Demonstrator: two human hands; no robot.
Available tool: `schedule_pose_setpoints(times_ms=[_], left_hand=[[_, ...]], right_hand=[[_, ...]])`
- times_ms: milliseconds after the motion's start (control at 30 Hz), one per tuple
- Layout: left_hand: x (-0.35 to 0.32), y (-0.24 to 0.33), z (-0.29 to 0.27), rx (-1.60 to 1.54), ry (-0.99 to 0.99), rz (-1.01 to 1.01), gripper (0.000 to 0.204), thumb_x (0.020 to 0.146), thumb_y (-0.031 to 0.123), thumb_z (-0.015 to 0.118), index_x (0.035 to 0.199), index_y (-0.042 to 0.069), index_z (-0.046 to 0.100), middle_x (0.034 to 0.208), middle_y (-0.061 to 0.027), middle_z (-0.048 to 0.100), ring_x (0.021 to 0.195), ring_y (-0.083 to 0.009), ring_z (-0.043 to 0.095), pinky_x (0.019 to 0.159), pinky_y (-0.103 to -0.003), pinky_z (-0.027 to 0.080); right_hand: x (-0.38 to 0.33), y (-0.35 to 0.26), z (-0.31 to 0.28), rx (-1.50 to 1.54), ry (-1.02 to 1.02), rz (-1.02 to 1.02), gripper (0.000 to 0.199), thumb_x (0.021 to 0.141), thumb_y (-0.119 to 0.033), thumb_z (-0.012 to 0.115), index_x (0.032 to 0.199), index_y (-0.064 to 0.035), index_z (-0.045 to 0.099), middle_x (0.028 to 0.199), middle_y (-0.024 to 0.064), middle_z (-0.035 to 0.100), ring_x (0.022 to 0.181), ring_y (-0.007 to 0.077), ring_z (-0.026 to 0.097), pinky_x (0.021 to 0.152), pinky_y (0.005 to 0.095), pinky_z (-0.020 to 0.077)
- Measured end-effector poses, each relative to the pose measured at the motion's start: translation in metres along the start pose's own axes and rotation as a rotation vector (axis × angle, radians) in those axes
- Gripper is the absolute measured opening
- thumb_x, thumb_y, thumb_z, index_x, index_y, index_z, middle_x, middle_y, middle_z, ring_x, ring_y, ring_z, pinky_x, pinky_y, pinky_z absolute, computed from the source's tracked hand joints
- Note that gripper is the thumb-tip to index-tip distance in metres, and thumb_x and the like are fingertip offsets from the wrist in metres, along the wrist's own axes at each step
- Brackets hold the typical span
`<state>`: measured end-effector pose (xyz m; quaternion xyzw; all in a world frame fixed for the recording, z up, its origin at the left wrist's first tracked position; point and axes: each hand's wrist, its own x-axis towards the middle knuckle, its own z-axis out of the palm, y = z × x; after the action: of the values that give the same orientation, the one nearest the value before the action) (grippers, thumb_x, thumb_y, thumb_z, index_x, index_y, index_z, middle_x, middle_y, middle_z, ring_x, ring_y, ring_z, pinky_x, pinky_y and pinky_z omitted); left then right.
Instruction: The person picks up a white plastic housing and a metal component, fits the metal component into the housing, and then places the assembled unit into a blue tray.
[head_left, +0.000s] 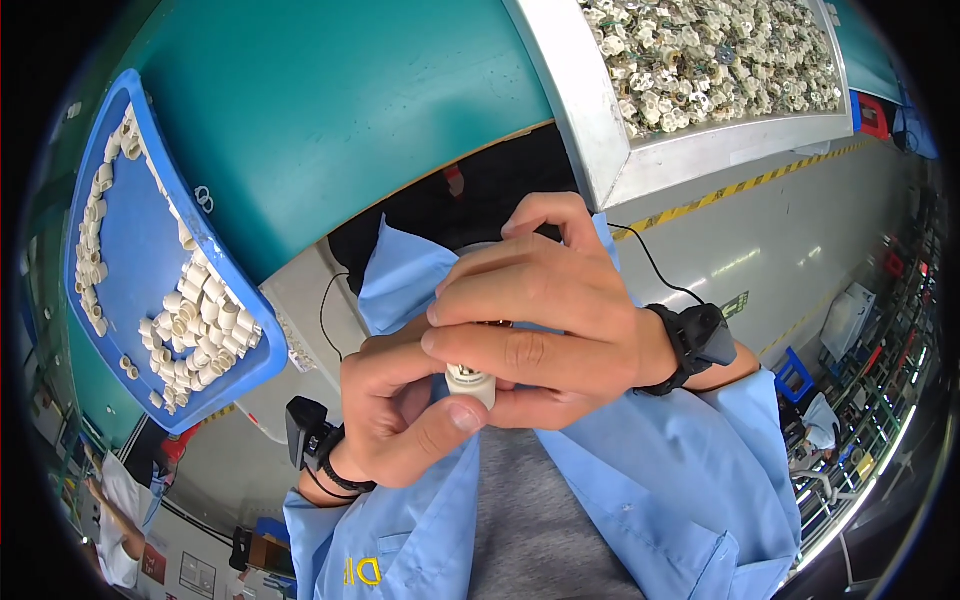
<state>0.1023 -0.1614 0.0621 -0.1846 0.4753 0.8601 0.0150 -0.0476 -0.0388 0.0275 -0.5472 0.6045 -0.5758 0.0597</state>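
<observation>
In front of my chest, my left hand point(395, 405) pinches a small white cylindrical part point(470, 388) between thumb and fingers. The part looks like a lamp-socket shell, with a bit of metal showing at its upper end. My right hand point(550, 310) curls over the top of it, closed, with its fingers bent across the left fingers. Its thumb lies beside the white part. What the right fingertips grip is hidden; only a small dark, coppery spot shows between the fingers.
A blue tray point(203, 232) with many white cylindrical shells stands at the left on a green tabletop point(350, 90). White rings point(204, 199) lie beside it. At the far right, a metal tray point(690, 157) holds heaped white-and-metal parts. A person point(118, 520) is at the lower left.
</observation>
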Motion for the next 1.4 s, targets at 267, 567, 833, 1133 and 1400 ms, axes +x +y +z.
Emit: schedule_pose_setpoints(times_ms=[267,567,833,1133,1400], left_hand=[[-0.005,-0.018,-0.001,-0.113,0.119,0.03,0.03,0.092,0.01,0.063,0.111,-0.013,0.064,0.102,-0.0228,0.069,0.096,-0.0283,0.066,0.088,-0.039,0.052],[-0.006,-0.022,-0.004,0.008,0.11,0.123,0.033,0.094,0.012,0.06,0.114,-0.013,0.062,0.099,-0.0247,0.069,0.094,-0.0272,0.065,0.088,-0.039,0.052],[-0.002,-0.02,-0.003,-0.082,0.121,0.053,0.028,0.095,0.012,0.059,0.111,-0.011,0.062,0.1,-0.0198,0.066,0.092,-0.0226,0.061,0.084,-0.036,0.05],[0.004,-0.024,0.004,-0.03,0.238,0.122,0.02,0.094,0.011,0.065,0.105,-0.005,0.06,0.1,-0.0114,0.06,0.09,-0.0155,0.055,0.081,-0.03,0.045],[0.002,-0.024,0.001,0.154,0.26,0.179,0.021,0.094,0.012,0.066,0.105,-0.005,0.06,0.094,-0.0071,0.057,0.081,-0.0116,0.047,0.072,-0.026,0.038]], right_hand=[[-0.009,0.001,0.009,-0.05,0.007,0.076,0.035,0.072,-0.022,0.082,0.101,-0.0065,0.074,0.1,0.0062,0.07,0.079,0.0208,0.07,0.079,0.0389,0.0383],[-0.01,0.0,0.011,-0.127,0.033,0.053,0.037,0.073,-0.024,0.082,0.105,-0.0074,0.074,0.101,0.0048,0.07,0.081,0.0202,0.071,0.079,0.038,0.0376],[-0.006,0.004,0.012,-0.127,0.013,0.071,0.036,0.074,-0.026,0.08,0.103,-0.007,0.074,0.1,0.0051,0.07,0.081,0.0204,0.07,0.079,0.0385,0.0378],[0.007,-0.001,0.004,-0.296,-0.027,0.04,0.03,0.074,-0.028,0.076,0.094,-0.006,0.074,0.097,0.0063,0.07,0.08,0.0217,0.068,0.083,0.0434,0.0396],[0.01,-0.005,0.003,-0.356,-0.041,0.052,0.029,0.073,-0.03,0.076,0.089,-0.0059,0.073,0.091,0.0045,0.07,0.079,0.0219,0.068,0.08,0.044,0.0393]])
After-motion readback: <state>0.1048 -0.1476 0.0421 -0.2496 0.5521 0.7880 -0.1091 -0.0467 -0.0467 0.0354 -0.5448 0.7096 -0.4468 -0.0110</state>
